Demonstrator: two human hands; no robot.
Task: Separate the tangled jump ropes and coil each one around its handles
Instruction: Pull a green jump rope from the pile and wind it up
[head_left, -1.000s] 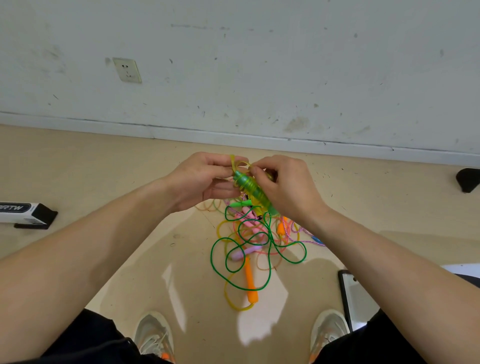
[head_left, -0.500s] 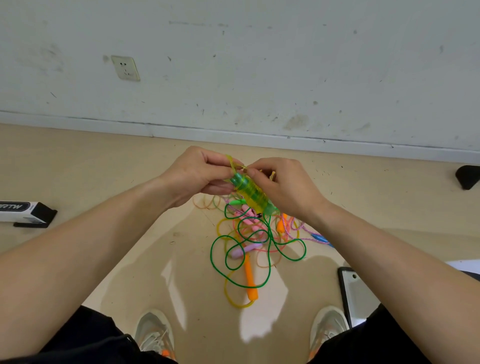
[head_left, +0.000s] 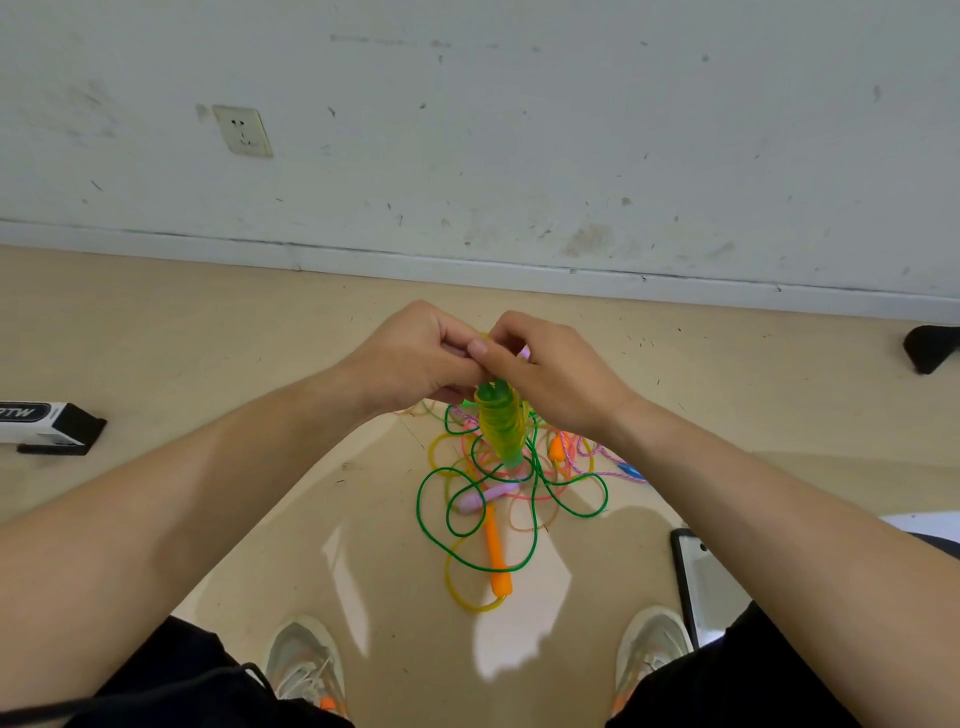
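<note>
Both hands meet above the floor at the top of a green handle bundle (head_left: 501, 423) wrapped in yellow rope, which hangs almost upright. My left hand (head_left: 415, 356) and my right hand (head_left: 556, 371) pinch the yellow rope end at the bundle's top, fingers curled and touching each other. Below lies a tangle on the floor: a green rope (head_left: 436, 514) in loose loops, an orange handle (head_left: 497, 556), a pink handle (head_left: 480, 498), a yellow rope loop (head_left: 467, 603) and a pink-purple braided rope (head_left: 597, 457).
A white wall with a socket (head_left: 243, 130) stands ahead. A black-and-white box (head_left: 44, 426) lies on the floor at left, a dark object (head_left: 930, 348) at far right, a phone-like slab (head_left: 701, 582) near my right shoe (head_left: 649, 649).
The green bundle has swung from a slant to nearly upright. Both hands have closed together over its top end.
</note>
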